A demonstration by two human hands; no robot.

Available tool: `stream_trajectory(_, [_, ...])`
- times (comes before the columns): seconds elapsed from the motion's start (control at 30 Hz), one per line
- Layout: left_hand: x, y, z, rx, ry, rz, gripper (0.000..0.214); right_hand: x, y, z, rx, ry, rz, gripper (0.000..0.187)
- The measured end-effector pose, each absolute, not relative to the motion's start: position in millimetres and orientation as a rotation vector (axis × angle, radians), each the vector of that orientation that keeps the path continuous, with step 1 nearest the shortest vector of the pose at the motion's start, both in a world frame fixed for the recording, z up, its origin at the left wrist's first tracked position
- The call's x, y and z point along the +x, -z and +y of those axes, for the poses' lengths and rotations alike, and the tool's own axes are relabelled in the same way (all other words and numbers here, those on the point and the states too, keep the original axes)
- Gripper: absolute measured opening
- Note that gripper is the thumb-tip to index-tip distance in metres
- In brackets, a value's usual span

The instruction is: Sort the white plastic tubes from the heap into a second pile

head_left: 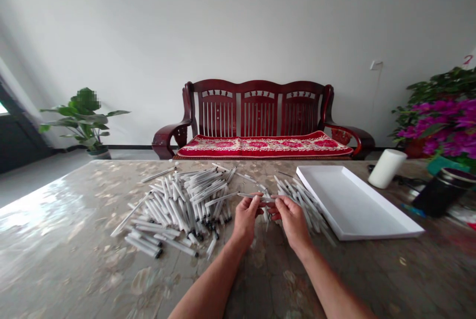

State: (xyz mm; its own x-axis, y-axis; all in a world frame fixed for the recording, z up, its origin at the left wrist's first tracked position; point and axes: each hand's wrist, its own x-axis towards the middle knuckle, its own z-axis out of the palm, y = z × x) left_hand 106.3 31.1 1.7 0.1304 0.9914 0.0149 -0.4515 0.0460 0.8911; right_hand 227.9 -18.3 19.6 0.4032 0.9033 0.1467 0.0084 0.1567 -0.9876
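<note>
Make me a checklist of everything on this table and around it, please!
Surface: marble-patterned table, glossy, with light glare at its left.
Job's things: big pile of white pens left of the hands; smaller pile right of them; one white pen held level above the table.
Clutter: white tray at right; white cylinder and dark container beyond it.
Grippers: left hand and right hand each pinch the white pen.
Cables: thin cord hanging from a wall socket.
Surroundings: red wooden bench, potted plant at left, purple flowers at right.
</note>
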Motion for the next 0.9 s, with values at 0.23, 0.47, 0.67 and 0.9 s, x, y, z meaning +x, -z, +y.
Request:
stream_trajectory(0.23, [103,-9,28,0.690,-1.276,0.709,0.053,236,-16,-19,-1.517,-0.464,-1.302,0.039])
stream_trajectory(0.47, [103,-8,30,0.658,-1.280,0.764,0.055,236,-16,-19,-1.546,-0.264,-1.438,0.028])
stream_trajectory(0.67, [103,-7,31,0.634,-1.277,0.761,0.054,236,-17,-20,-1.483,-0.275,-1.441,0.028])
stream_trajectory(0.9, [106,-6,28,0.626,-1.268,0.760,0.055,238,-18,-19,-1.528,-0.230,-1.445,0.025])
